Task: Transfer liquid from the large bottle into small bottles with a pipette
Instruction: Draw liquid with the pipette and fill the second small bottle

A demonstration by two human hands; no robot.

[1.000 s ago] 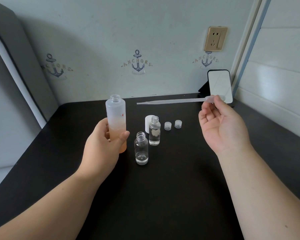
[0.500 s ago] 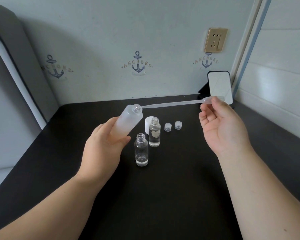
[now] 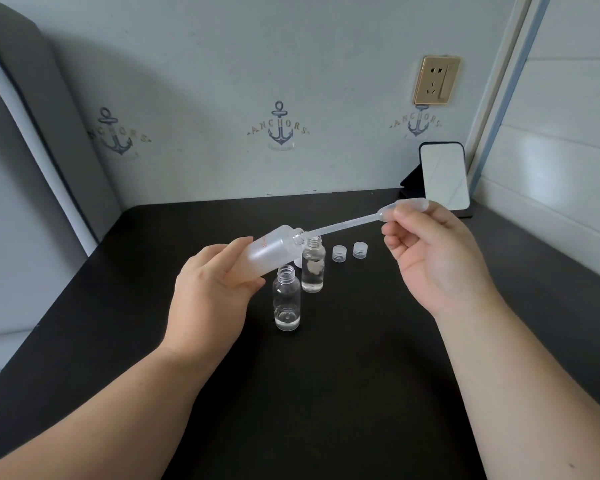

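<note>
1. A tall, frosted, round plastic large bottle [image 3: 274, 249] is held by the left hand [image 3: 210, 296], with the fingers curled round its lower part. It is tipped over to the right, and its open mouth is pointed at the pipette.
2. A long, thin, see-through plastic pipette [image 3: 347, 226] is pinched at its soft bulb by the right hand [image 3: 433, 258]. Its thin tip is put inside the mouth of the large bottle.
3. A small, round, clear glass-like bottle [image 3: 286, 297] is stood upright on the smooth black tabletop [image 3: 326, 393], just below the tipped bottle. A little clear liquid is seen at its bottom.
4. A second small clear bottle with a torn white label [image 3: 313, 268] is stood just behind it, with more liquid inside.
5. Two small, ribbed, clear plastic caps [image 3: 339, 253] are set side by side near the second bottle.
6. A flat rounded mirror on a black stand [image 3: 444, 176] is placed at the back right corner.
</note>
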